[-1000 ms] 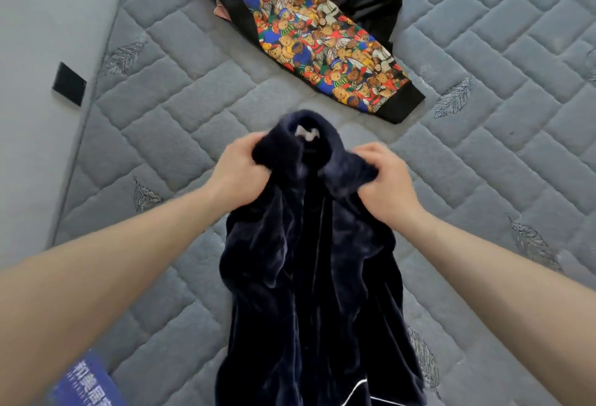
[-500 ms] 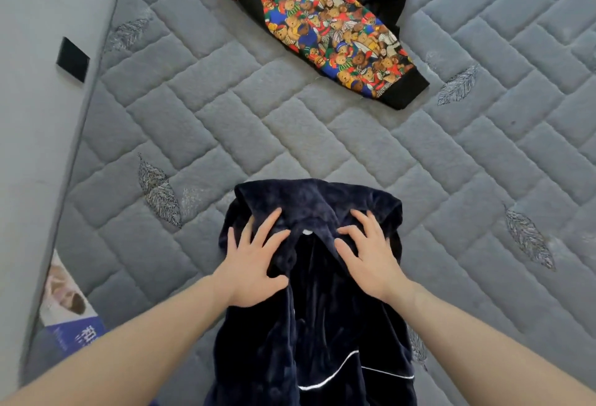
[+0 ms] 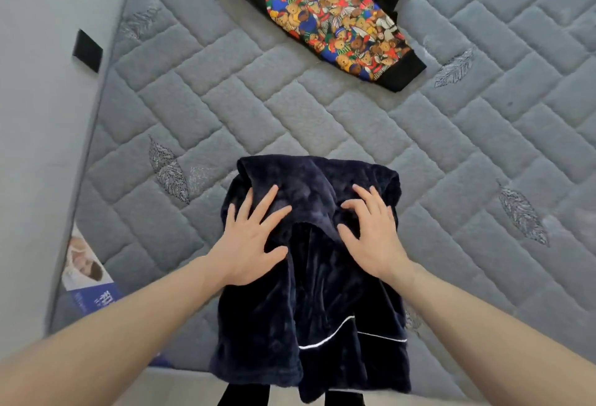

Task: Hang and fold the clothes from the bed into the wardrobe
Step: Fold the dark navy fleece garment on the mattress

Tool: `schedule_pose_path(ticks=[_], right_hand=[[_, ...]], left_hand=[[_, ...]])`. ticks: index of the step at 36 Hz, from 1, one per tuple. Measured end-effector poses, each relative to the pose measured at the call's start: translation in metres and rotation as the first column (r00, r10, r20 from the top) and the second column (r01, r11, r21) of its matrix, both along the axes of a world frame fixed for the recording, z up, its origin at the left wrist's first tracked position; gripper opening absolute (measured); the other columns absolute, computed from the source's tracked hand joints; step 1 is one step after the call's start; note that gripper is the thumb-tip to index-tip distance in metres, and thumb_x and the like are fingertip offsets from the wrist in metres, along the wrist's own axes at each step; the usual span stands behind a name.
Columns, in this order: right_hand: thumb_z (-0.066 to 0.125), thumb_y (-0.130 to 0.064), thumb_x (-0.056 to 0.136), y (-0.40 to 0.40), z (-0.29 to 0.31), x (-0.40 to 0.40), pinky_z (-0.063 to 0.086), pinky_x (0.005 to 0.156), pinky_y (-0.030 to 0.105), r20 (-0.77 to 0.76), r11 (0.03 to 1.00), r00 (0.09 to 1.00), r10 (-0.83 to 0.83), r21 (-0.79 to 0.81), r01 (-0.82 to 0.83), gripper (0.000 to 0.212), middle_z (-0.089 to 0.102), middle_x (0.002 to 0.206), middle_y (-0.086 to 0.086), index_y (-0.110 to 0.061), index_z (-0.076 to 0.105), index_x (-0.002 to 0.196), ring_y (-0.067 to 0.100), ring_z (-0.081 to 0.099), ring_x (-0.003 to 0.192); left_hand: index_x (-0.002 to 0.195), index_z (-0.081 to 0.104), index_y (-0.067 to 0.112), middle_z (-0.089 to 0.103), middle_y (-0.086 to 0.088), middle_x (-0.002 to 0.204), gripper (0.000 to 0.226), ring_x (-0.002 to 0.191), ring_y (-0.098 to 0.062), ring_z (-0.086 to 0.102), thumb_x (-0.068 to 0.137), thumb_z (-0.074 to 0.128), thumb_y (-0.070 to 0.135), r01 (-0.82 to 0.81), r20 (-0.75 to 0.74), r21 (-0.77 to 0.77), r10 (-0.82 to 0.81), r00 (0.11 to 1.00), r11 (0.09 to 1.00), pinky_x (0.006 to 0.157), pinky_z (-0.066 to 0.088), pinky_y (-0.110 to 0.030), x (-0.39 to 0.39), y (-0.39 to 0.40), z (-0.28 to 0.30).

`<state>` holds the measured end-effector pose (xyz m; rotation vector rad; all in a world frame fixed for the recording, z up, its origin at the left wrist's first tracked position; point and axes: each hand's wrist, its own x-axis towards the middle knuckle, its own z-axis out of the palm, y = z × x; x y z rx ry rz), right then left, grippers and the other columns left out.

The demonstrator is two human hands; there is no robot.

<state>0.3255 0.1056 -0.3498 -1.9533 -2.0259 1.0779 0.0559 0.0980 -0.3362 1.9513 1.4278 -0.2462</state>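
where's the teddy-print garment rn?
Head view, top centre-right: the teddy-print garment lies on the grey mattress, beyond the navy fleece garment, apart from it.

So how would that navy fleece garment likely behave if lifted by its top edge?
Probably floppy: the navy fleece garment creases and droops over the mattress edge. Its plush pile looks grippy, not slippery, under the left hand and right hand. Likely bulky but fairly light.
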Motion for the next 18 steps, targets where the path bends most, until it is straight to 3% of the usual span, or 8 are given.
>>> schedule_pose_path(ticks=[2, 4, 7, 9, 11, 15, 17, 18], right_hand=[[0.060, -0.031, 0.098, -0.010, 0.018, 0.003, 0.016, 0.125, 0.049, -0.088, 0.993, 0.992, -0.089, 0.064, 0.095, 0.036, 0.026, 0.163, -0.010, -0.027, 0.051, 0.132, 0.014, 0.006, 0.156], [0.062, -0.030, 0.097, -0.026, 0.034, 0.005, 0.023, 0.122, 0.038, -0.187, 0.971, 0.960, -0.210, 0.074, 0.227, 0.040, 0.033, 0.159, -0.010, -0.026, 0.050, 0.134, 0.012, 0.021, 0.151], [0.066, -0.028, 0.095, -0.060, 0.044, 0.008, 0.034, 0.117, 0.035, -0.201, 0.899, 0.879, -0.432, -0.018, 0.438, 0.047, 0.043, 0.147, -0.007, -0.024, 0.047, 0.137, 0.012, 0.037, 0.139], [0.070, -0.032, 0.091, -0.088, 0.041, 0.013, 0.035, 0.115, 0.038, -0.062, 0.820, 0.824, -0.563, -0.163, 0.548, 0.057, 0.045, 0.144, -0.002, -0.020, 0.044, 0.141, 0.018, 0.039, 0.137], [0.075, -0.036, 0.086, -0.117, 0.036, 0.019, 0.036, 0.114, 0.043, 0.091, 0.694, 0.753, -0.652, -0.327, 0.641, 0.072, 0.045, 0.146, 0.005, -0.017, 0.039, 0.145, 0.026, 0.040, 0.137], [0.082, -0.038, 0.078, -0.167, 0.023, 0.026, 0.044, 0.107, 0.045, 0.224, 0.418, 0.615, -0.756, -0.558, 0.717, 0.085, 0.058, 0.135, 0.008, -0.012, 0.034, 0.143, 0.030, 0.057, 0.123], [0.084, -0.041, 0.076, -0.184, 0.017, 0.027, 0.047, 0.102, 0.042, 0.272, 0.367, 0.629, -0.728, -0.621, 0.693, 0.079, 0.062, 0.125, 0.005, -0.014, 0.039, 0.135, 0.028, 0.061, 0.115], [0.084, -0.041, 0.076, -0.191, 0.016, 0.027, 0.048, 0.101, 0.042, 0.276, 0.366, 0.646, -0.712, -0.640, 0.676, 0.073, 0.063, 0.120, 0.004, -0.015, 0.041, 0.130, 0.027, 0.061, 0.110]], left_hand=[[0.158, 0.014, 0.046, -0.021, 0.023, 0.164, 0.075, 0.155, -0.021, -0.019, 0.089, 0.036, 0.064, -0.119, 0.113, 0.060, 0.111, 0.987, 0.991, 0.124, -0.003, -0.051, -0.005, -0.017, 0.017], [0.156, 0.023, 0.046, -0.008, 0.022, 0.167, 0.069, 0.156, -0.015, -0.010, 0.093, 0.049, 0.057, -0.266, 0.210, 0.084, 0.244, 0.947, 0.960, 0.124, 0.002, -0.041, -0.009, -0.038, 0.030], [0.149, 0.036, 0.045, 0.012, 0.019, 0.163, 0.064, 0.151, -0.010, 0.013, 0.093, 0.067, 0.041, -0.536, 0.280, -0.005, 0.515, 0.810, 0.844, 0.120, 0.017, -0.035, -0.010, -0.068, 0.037], [0.149, 0.038, 0.039, 0.019, 0.013, 0.158, 0.067, 0.147, -0.013, 0.022, 0.090, 0.071, 0.038, -0.694, 0.213, -0.130, 0.704, 0.678, 0.708, 0.120, 0.023, -0.037, -0.009, -0.091, 0.033], [0.152, 0.034, 0.030, 0.024, 0.001, 0.154, 0.079, 0.144, -0.020, 0.028, 0.086, 0.076, 0.040, -0.807, 0.054, -0.238, 0.837, 0.544, 0.540, 0.118, 0.026, -0.040, -0.007, -0.113, 0.025], [0.147, 0.034, 0.018, 0.050, -0.006, 0.140, 0.103, 0.121, -0.026, 0.056, 0.065, 0.085, 0.054, -0.873, -0.255, -0.472, 0.930, 0.264, 0.118, 0.104, 0.044, -0.040, -0.007, -0.157, 0.007], [0.136, 0.040, 0.020, 0.062, -0.001, 0.126, 0.103, 0.107, -0.025, 0.065, 0.055, 0.086, 0.062, -0.818, -0.338, -0.574, 0.918, 0.209, -0.026, 0.096, 0.053, -0.043, -0.006, -0.171, 0.002], [0.132, 0.041, 0.021, 0.064, 0.001, 0.121, 0.100, 0.104, -0.023, 0.067, 0.054, 0.086, 0.063, -0.802, -0.344, -0.596, 0.914, 0.216, -0.034, 0.090, 0.056, -0.042, -0.006, -0.176, 0.000]])
